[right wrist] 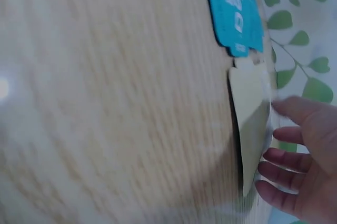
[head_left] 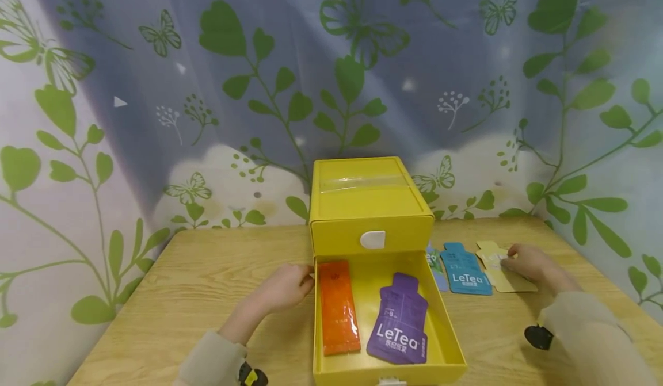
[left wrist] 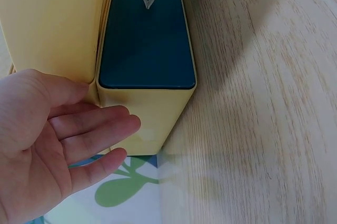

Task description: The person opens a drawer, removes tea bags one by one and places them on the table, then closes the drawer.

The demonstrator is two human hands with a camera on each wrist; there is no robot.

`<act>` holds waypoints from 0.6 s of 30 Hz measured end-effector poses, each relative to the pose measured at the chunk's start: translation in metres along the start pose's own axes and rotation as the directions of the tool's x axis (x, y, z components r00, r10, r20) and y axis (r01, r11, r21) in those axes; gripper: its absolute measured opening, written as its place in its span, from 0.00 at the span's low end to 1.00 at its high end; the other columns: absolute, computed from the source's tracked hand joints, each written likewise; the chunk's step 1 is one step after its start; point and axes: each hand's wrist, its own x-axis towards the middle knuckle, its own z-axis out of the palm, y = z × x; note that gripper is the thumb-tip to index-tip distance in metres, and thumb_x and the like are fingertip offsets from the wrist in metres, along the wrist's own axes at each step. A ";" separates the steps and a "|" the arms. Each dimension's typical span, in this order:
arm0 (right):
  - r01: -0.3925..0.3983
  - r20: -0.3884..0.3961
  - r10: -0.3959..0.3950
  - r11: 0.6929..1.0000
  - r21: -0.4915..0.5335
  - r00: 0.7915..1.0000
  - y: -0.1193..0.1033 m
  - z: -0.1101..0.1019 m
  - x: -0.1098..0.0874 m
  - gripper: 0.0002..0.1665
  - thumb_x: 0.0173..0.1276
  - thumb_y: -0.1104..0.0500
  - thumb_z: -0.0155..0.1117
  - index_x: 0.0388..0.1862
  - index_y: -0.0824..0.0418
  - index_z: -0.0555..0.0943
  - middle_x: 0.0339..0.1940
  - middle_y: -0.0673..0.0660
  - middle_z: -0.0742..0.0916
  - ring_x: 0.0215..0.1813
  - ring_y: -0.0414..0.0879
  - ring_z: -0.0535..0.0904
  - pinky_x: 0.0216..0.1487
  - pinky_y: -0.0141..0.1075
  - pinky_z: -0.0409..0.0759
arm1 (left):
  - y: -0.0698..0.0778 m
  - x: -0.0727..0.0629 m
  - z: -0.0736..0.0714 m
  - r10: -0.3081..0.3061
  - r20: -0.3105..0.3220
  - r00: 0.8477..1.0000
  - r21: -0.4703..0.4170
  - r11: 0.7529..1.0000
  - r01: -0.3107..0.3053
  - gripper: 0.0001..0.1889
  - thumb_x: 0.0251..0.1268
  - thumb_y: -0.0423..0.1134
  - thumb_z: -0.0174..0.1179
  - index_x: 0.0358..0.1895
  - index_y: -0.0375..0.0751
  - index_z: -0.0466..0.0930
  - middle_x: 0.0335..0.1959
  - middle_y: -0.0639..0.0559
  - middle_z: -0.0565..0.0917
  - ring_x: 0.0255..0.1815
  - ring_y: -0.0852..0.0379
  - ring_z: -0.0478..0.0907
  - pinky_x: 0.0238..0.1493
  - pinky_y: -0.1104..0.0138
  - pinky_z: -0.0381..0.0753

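Note:
A yellow two-drawer box (head_left: 370,196) stands on the table with its lower drawer (head_left: 391,371) pulled out. In that drawer lie an orange packet (head_left: 339,311) and a purple LeTea pouch (head_left: 399,323). My left hand (head_left: 290,287) is at the drawer's left side, its fingertips right at the box; the left wrist view shows these fingers mostly extended. On the right, my right hand (head_left: 530,265) reaches over a pale yellow pouch (head_left: 510,279). In the right wrist view its loosely spread fingers (right wrist: 284,158) are along this pouch's edge.
A teal LeTea pouch (head_left: 466,271) lies left of the pale yellow one. Beyond it, a light blue pouch (head_left: 437,271) is partly hidden by the box. A curtain (head_left: 248,115) printed with leaves and butterflies hangs behind the wooden table (head_left: 228,265).

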 end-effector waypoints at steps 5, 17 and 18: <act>-0.038 -0.009 0.038 0.999 -0.031 0.999 -0.009 0.003 0.000 0.39 0.62 0.46 0.61 0.47 0.85 0.68 0.43 0.79 0.77 0.47 0.73 0.72 0.44 0.57 0.71 | -0.001 0.000 0.000 0.005 -0.001 1.000 0.000 1.000 -0.005 0.06 0.63 0.29 0.49 0.28 0.38 0.73 0.15 0.56 0.66 0.19 0.60 0.63 0.23 0.66 0.66; -0.079 -0.003 0.079 0.996 -0.038 0.997 -0.007 0.000 -0.003 0.27 0.63 0.45 0.60 0.32 0.71 0.71 0.28 0.61 0.77 0.31 0.54 0.71 0.33 0.47 0.70 | -0.001 -0.001 -0.001 0.002 -0.009 1.000 -0.018 1.000 -0.002 0.06 0.63 0.28 0.48 0.31 0.35 0.75 0.16 0.55 0.66 0.20 0.59 0.65 0.24 0.65 0.67; -0.081 -0.003 0.080 0.996 -0.044 0.997 -0.007 -0.001 -0.004 0.28 0.63 0.44 0.59 0.32 0.71 0.71 0.28 0.61 0.77 0.31 0.54 0.71 0.33 0.47 0.69 | -0.002 -0.001 -0.001 0.005 -0.011 1.000 -0.013 1.000 -0.005 0.06 0.63 0.28 0.49 0.31 0.35 0.75 0.16 0.55 0.67 0.20 0.59 0.65 0.25 0.65 0.67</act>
